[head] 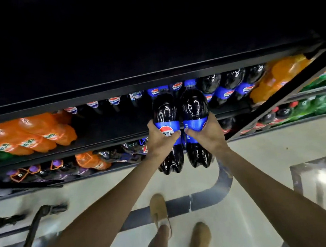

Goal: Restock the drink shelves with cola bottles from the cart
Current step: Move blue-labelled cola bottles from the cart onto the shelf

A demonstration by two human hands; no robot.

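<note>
I hold two large cola bottles side by side, dark with blue labels and blue caps. My left hand (160,138) grips the left cola bottle (165,111) around its label. My right hand (207,132) grips the right cola bottle (194,104) the same way. Both bottles hang in front of the middle drink shelf (107,137), caps pointing toward a gap in that shelf. More cola bottles (227,88) stand in a row at the back and right of the shelf.
Orange soda bottles (28,135) fill the shelf's left, another orange bottle (280,76) its right end. A lower shelf (66,167) holds purple-capped and orange bottles. Green bottles (325,102) fill the neighbouring unit. A dark cart handle (29,238) stands at lower left. My feet are on the pale floor.
</note>
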